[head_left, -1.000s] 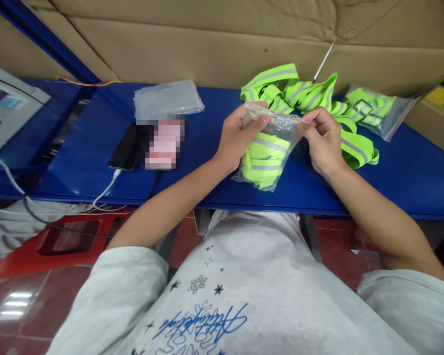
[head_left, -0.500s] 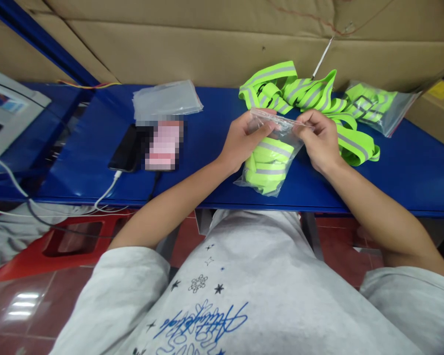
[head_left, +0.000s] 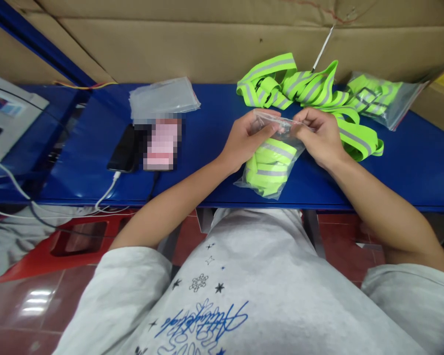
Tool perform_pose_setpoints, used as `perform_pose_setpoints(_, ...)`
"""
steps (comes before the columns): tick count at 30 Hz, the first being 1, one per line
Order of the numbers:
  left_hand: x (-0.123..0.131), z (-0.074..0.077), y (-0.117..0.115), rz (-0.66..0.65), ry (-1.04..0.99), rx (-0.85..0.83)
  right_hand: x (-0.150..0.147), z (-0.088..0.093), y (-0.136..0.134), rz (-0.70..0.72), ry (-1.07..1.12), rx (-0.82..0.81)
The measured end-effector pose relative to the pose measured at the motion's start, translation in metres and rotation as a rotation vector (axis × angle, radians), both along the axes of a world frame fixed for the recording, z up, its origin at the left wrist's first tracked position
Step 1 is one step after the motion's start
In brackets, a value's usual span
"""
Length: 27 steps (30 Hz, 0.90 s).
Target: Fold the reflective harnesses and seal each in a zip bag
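A clear plastic zip bag point(head_left: 269, 167) stuffed with folded neon-green reflective straps rests on the blue table point(head_left: 214, 162) near its front edge. My left hand point(head_left: 244, 140) pinches the left end of the bag's top edge. My right hand point(head_left: 318, 135) pinches the same edge close beside it, fingers closed. A loose pile of neon-green reflective straps point(head_left: 303, 96) lies just behind my hands.
A second filled bag point(head_left: 381, 98) lies at the back right. A stack of empty clear bags point(head_left: 163, 98) sits at the back left, with a black phone point(head_left: 124, 148) on a white cable in front of it. Cardboard point(head_left: 214, 44) lines the back. A red stool point(head_left: 74, 236) stands below.
My two hands have drawn closer together along the bag's top edge, and the bag has sunk slightly onto the table.
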<state>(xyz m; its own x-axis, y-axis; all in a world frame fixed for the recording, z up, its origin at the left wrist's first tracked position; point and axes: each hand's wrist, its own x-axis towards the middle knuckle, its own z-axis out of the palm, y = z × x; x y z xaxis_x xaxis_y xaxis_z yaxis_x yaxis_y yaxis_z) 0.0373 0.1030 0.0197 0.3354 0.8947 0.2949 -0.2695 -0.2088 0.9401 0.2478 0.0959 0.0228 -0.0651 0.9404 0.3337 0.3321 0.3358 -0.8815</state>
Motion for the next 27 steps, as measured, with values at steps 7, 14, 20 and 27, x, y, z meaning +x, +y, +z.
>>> perform_pose_setpoints(7, 0.001, 0.002, 0.001, 0.029, 0.017, -0.076, 0.003, 0.006, -0.002, 0.044, -0.057, -0.024)
perform_pose_setpoints(14, -0.003, 0.003, 0.002, 0.041, 0.041, -0.037, 0.003, 0.012, -0.004, 0.087, -0.023, -0.044)
perform_pose_setpoints(20, -0.004, 0.003, 0.001, 0.005, 0.023, -0.019, 0.001, 0.017, -0.009, 0.080, -0.057, -0.023)
perform_pose_setpoints(27, -0.001, -0.005, 0.007, 0.044, 0.064, 0.109, -0.002, 0.010, -0.006, 0.080, -0.044, 0.075)
